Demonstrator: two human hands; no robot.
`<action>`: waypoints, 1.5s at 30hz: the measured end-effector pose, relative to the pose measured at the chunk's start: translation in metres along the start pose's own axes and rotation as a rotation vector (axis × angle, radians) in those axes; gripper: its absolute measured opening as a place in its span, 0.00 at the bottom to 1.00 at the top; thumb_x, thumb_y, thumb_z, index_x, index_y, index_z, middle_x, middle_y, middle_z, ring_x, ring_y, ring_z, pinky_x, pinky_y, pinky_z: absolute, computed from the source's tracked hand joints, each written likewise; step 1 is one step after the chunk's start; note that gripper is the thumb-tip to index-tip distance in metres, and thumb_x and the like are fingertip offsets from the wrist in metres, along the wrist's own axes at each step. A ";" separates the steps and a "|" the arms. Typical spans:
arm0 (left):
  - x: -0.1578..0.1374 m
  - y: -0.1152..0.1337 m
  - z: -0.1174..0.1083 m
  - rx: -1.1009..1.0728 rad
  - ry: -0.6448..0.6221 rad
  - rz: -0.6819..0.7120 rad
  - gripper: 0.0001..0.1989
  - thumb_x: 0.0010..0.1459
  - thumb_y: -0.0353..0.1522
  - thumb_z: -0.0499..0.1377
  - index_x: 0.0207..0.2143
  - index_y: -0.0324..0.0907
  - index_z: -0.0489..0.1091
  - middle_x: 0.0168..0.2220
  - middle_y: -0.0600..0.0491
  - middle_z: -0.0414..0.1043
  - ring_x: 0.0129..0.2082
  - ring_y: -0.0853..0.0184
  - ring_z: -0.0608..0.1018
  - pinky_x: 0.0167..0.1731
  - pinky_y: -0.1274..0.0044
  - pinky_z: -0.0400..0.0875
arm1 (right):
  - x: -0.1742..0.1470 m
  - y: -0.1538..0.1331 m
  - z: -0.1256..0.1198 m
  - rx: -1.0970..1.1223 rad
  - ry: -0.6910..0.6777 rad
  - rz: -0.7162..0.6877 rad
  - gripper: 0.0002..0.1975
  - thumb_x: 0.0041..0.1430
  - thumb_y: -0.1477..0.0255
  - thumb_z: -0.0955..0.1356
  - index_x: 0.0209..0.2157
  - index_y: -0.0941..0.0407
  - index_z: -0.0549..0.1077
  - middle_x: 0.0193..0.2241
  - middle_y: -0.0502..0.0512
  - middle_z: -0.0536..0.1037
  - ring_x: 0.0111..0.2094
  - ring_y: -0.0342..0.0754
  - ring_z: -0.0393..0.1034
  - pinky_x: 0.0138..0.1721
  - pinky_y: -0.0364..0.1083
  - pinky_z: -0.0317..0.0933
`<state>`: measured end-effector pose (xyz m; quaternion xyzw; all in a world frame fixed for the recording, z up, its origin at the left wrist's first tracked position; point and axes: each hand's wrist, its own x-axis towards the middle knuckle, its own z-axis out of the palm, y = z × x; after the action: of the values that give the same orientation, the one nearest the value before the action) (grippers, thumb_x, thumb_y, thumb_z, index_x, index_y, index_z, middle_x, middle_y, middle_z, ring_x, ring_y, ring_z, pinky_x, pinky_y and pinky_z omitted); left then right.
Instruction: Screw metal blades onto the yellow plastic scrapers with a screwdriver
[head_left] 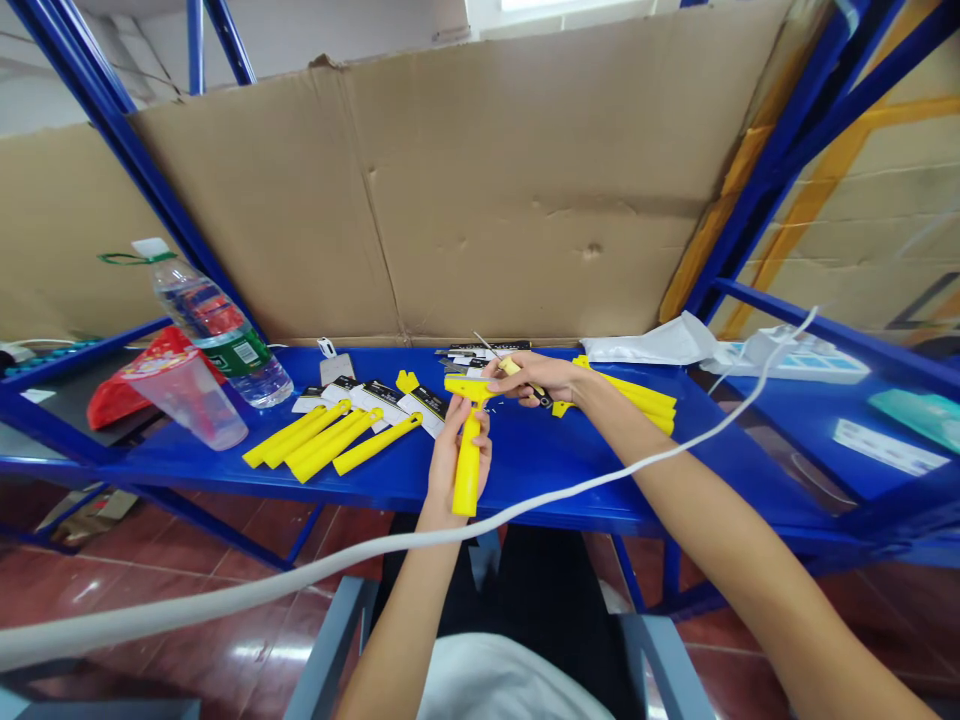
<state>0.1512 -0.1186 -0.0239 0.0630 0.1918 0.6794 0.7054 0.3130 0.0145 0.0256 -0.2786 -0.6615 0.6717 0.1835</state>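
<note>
My left hand [448, 450] is wrapped round the handle of a yellow scraper [466, 470], its wide head up and its handle end pointing towards me. Close above it, my right hand [544, 375] grips a screwdriver [534, 392] with a yellow and black handle. The thin shaft points up and to the left, away from the scraper. Fingertips of the right hand are at the scraper's head; whether they press on it I cannot tell. Left of my hands lie several yellow handles [319, 445] beside black-and-white cards [379, 398].
More yellow pieces [637, 395] lie to the right on the blue shelf [525, 470]. At left stand a water bottle [240, 345] and a pink-rimmed plastic cup [191, 395]. A white cable [570, 492] crosses the view in front. Cardboard [487, 200] walls off the back.
</note>
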 end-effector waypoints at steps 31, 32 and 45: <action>-0.004 0.000 -0.006 -0.101 -0.010 0.043 0.16 0.76 0.27 0.56 0.60 0.51 0.71 0.53 0.49 0.77 0.32 0.79 0.82 0.20 0.91 0.68 | -0.004 -0.003 0.017 -0.210 0.102 -0.208 0.20 0.51 0.60 0.83 0.36 0.58 0.80 0.24 0.46 0.74 0.16 0.35 0.61 0.14 0.38 0.60; -0.003 0.001 -0.006 -0.096 -0.011 0.043 0.16 0.76 0.27 0.56 0.60 0.51 0.70 0.53 0.50 0.77 0.32 0.79 0.82 0.20 0.91 0.68 | -0.005 -0.004 0.017 -0.217 0.105 -0.210 0.20 0.51 0.59 0.83 0.36 0.58 0.80 0.26 0.47 0.76 0.16 0.35 0.61 0.15 0.38 0.60; -0.003 -0.002 -0.005 -0.050 -0.026 0.064 0.17 0.75 0.26 0.57 0.61 0.50 0.70 0.49 0.50 0.78 0.31 0.78 0.82 0.20 0.91 0.69 | -0.005 -0.006 0.019 -0.274 0.143 -0.203 0.21 0.51 0.56 0.82 0.36 0.58 0.80 0.24 0.47 0.75 0.17 0.37 0.62 0.16 0.39 0.60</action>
<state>0.1514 -0.1228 -0.0288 0.0604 0.1637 0.7054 0.6870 0.3048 -0.0029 0.0316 -0.2796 -0.7568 0.5319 0.2574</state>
